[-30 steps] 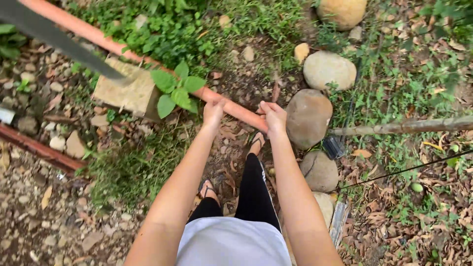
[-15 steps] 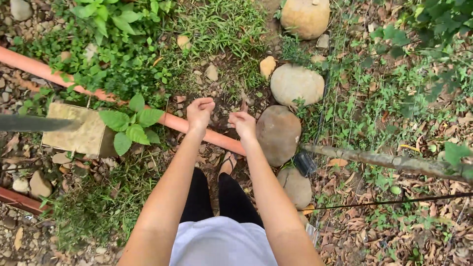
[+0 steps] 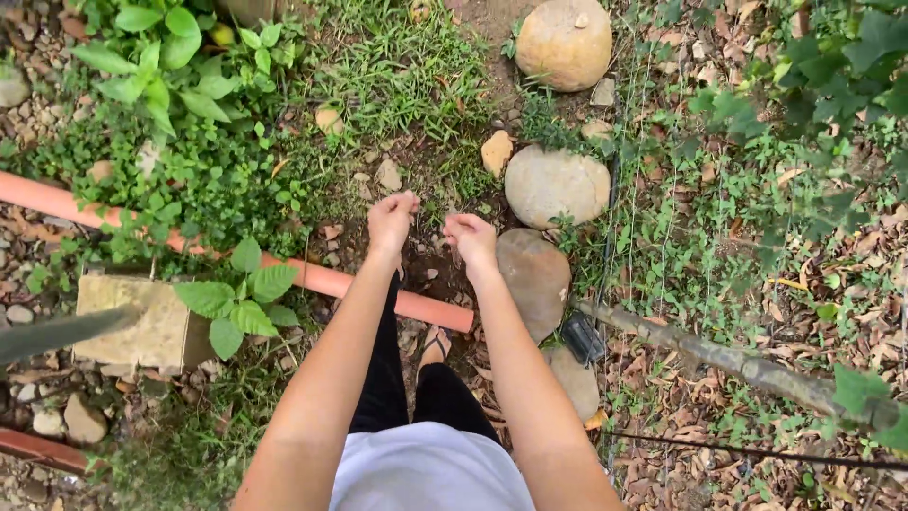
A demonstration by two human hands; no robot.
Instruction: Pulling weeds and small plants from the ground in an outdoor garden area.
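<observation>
two hands are out in front of me — my left hand [image 3: 392, 220] and right hand [image 3: 471, 237] are curled shut, holding nothing i can see. the orange pipe [image 3: 326, 280] lies just under them, so i should step slowly over it — and past the round stones [image 3: 556, 185].

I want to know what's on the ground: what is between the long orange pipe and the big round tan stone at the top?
In the head view, between the long orange plastic pipe and the big round tan stone lie grass, small pebbles and bare dirt.
</observation>
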